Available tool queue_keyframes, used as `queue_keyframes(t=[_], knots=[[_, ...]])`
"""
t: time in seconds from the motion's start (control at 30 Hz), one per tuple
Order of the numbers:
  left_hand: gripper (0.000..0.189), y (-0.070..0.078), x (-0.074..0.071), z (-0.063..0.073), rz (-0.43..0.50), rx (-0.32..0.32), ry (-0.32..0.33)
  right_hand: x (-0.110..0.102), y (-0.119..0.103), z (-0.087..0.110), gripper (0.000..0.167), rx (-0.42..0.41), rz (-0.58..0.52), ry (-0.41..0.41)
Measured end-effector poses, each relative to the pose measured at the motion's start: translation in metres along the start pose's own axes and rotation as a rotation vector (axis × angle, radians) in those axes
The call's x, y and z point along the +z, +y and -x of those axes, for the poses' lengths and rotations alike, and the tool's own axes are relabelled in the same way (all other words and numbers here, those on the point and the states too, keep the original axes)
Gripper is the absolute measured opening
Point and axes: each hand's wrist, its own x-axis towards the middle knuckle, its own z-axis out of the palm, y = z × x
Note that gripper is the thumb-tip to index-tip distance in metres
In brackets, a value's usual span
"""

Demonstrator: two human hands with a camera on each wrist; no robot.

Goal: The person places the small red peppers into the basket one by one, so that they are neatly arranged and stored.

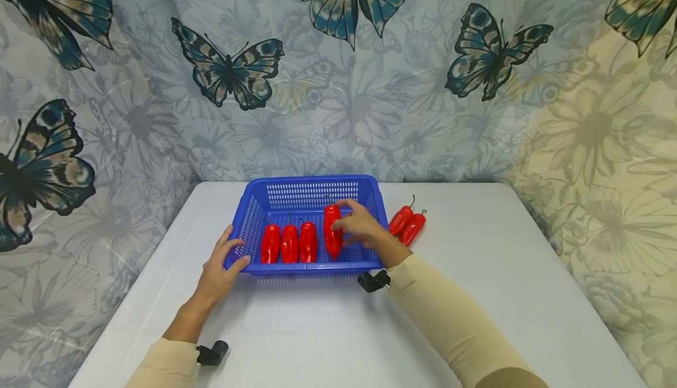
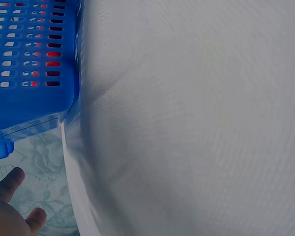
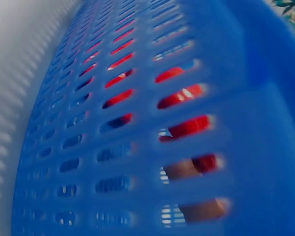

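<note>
A blue perforated plastic basket [image 1: 317,268] stands on the white table. Inside it, three red peppers [image 1: 290,244] lie side by side toward the left. My right hand [image 1: 362,226] is over the basket's right part, pinching another red pepper [image 1: 332,233] between fingers and thumb, its tip pointing down. Through the slots of the basket wall [image 3: 142,147], the right wrist view shows bits of red and of fingers. My left hand [image 1: 218,271] is at the basket's front left corner, fingers and thumb spread. In the left wrist view, two fingertips [image 2: 11,181] appear apart from the basket [image 2: 29,103].
Two more red peppers [image 1: 412,223] lie on the white table [image 1: 476,294], just right of the basket. Behind the table hangs a cloth [image 1: 365,111] with flowers and butterflies. Black wrist cameras [image 1: 373,281] are worn at the sleeves.
</note>
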Motion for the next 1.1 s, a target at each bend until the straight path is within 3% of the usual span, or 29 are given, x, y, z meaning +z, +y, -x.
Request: queue_keyframes(t=[0.3,1.1], knots=[[0.034,0.003,0.0,0.0,0.009,0.011,0.001,0.009,0.002,-0.006,0.056,0.08,0.058,0.012],[0.034,0.003,-0.001,0.001,0.033,0.027,0.015,0.026,0.012,-0.022,0.057,0.176,0.201,0.037]])
